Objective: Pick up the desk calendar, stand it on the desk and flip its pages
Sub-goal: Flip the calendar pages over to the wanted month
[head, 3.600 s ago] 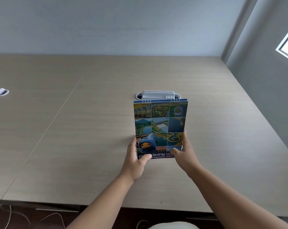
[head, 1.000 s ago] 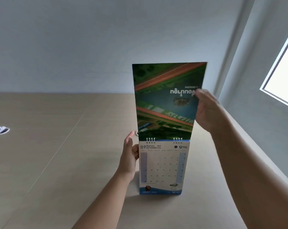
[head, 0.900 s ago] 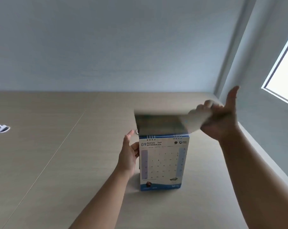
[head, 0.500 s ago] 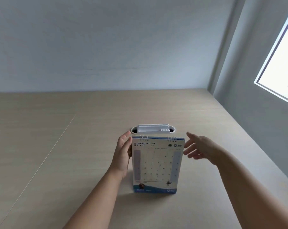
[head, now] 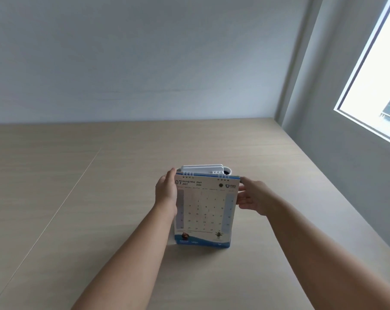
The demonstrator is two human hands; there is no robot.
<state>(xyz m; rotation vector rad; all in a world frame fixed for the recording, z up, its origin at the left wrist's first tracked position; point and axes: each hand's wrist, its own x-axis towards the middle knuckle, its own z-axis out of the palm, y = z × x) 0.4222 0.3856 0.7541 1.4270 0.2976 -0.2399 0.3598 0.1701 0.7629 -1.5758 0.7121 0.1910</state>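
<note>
Head view: left hand (head: 166, 193) is bracing the desk calendar (head: 206, 211) upright (July showing); right hand (head: 255, 201) is fingering its right edge, fingers spread, probably to turn a page.

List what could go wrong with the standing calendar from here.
1. The spiral-bound white desk calendar stands on its narrow blue base on the pale wooden desk; a hard page pull may tip it.
2. The left hand and right hand only touch its edges, so it may slide.

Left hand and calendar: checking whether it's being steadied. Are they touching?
Touching. The head view shows the left hand pressed flat against the desk calendar's left edge, no gap.
</note>
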